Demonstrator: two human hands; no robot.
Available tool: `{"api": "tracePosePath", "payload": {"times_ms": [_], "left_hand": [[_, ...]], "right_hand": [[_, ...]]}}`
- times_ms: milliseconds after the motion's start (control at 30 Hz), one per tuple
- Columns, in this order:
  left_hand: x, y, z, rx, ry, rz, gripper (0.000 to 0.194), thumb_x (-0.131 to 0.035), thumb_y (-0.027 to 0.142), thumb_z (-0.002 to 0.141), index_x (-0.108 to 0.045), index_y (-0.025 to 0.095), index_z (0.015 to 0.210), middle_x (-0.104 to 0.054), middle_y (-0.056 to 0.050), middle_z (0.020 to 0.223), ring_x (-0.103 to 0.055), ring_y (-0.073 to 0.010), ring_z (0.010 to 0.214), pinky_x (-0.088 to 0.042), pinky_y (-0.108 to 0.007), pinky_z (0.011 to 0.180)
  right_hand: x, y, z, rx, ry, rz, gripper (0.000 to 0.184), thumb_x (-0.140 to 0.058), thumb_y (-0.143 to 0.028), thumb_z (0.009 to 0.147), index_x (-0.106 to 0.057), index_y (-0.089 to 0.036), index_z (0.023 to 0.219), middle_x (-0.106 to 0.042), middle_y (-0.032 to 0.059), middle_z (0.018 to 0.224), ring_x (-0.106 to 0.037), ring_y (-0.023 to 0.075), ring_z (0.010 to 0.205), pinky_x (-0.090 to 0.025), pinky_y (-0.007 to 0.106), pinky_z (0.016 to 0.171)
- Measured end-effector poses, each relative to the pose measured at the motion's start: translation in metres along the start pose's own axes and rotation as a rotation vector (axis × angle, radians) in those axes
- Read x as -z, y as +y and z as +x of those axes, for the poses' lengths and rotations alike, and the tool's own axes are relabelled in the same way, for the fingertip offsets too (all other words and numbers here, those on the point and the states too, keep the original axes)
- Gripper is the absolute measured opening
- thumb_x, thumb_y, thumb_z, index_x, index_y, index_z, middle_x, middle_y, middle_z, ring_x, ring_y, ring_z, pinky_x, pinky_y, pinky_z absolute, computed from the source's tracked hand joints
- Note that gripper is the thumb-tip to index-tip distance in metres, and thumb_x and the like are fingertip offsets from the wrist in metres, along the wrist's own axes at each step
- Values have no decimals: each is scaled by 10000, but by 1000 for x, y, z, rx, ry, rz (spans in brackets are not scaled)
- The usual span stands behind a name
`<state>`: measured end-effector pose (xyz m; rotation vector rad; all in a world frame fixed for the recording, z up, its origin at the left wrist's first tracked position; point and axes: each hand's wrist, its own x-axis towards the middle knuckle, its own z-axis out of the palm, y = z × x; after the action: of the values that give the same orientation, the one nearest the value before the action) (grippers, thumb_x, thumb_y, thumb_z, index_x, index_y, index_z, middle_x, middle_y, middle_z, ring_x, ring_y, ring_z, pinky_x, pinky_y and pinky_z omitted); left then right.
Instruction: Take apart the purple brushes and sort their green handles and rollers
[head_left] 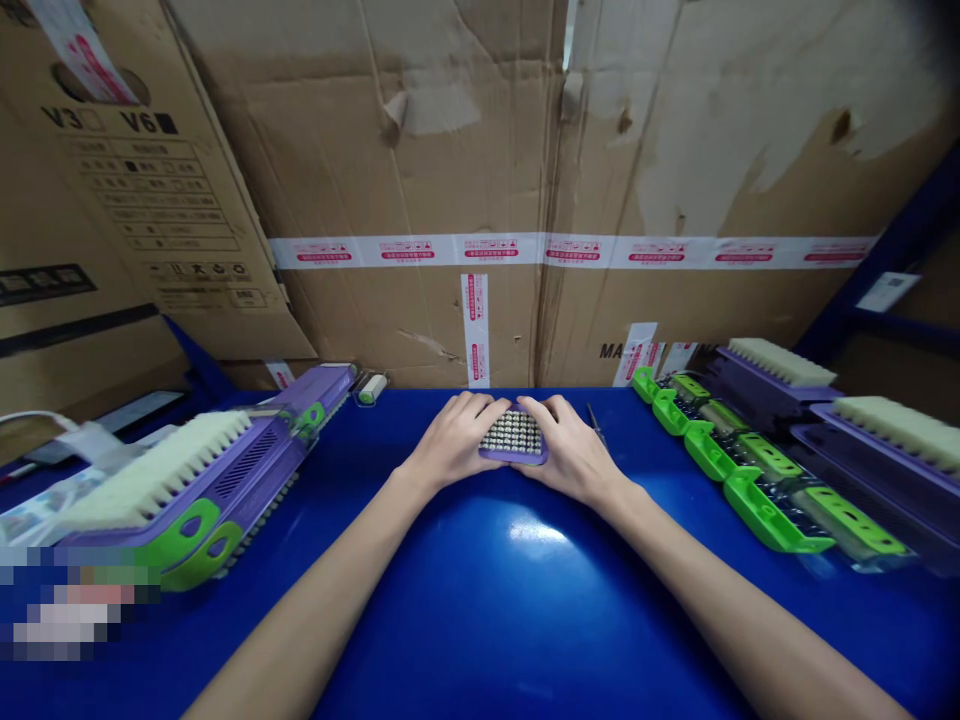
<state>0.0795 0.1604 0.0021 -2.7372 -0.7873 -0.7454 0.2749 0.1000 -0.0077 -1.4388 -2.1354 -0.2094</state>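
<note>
Both hands hold one purple scrub brush, with its pale bristle tufts [513, 434] facing me. My left hand [459, 436] wraps round its left end, thumb along the upper edge. My right hand [571, 446] grips the right end in the same manner, and the thumbs come close together at the top. The brush is just above or on the blue table [525, 620]; I cannot tell which. Its back and the fingertips behind it are hidden. Just beyond my right hand lies a thin dark tool [596, 424], partly covered by that hand.
Purple brushes with cream bristles [161, 465] and green ends lie stacked at left, beside a small clear-wrapped piece [371, 389]. On the right stand a row of green plastic parts [772, 510] and more purple brushes [892, 430]. Cardboard [420, 180] walls the back.
</note>
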Motion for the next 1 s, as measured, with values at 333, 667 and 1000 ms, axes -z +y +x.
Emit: {"api": "tracePosePath", "payload": {"times_ms": [333, 667, 1000], "left_hand": [[0, 0, 1, -5, 9, 38, 570, -635, 427, 756, -456, 163, 1228, -571, -118, 1115, -528, -263, 995, -431, -379, 825], [0, 8, 1, 31, 28, 77, 560, -658, 381, 747, -465, 144, 1217, -579, -132, 1113, -528, -281, 1001, -426, -397, 832], [6, -14, -3, 32, -143, -253, 723, -802, 429, 595, -489, 220, 1212, -584, -68, 1180, -515, -258, 1083, -406, -395, 913]], "right_hand": [[-4, -4, -1, 32, 70, -88, 726, -634, -345, 745, -307, -168, 1369, -514, 137, 1076, -531, 284, 1018, -509, 404, 825], [-4, 0, -3, 85, 137, -121, 689, -636, -331, 745, -353, -129, 1339, -541, 155, 1077, -540, 282, 990, -507, 408, 837], [8, 8, -4, 16, -64, 251, 864, -770, -347, 598, -366, -187, 1345, -550, 131, 1253, -554, 264, 1123, -450, 424, 955]]}}
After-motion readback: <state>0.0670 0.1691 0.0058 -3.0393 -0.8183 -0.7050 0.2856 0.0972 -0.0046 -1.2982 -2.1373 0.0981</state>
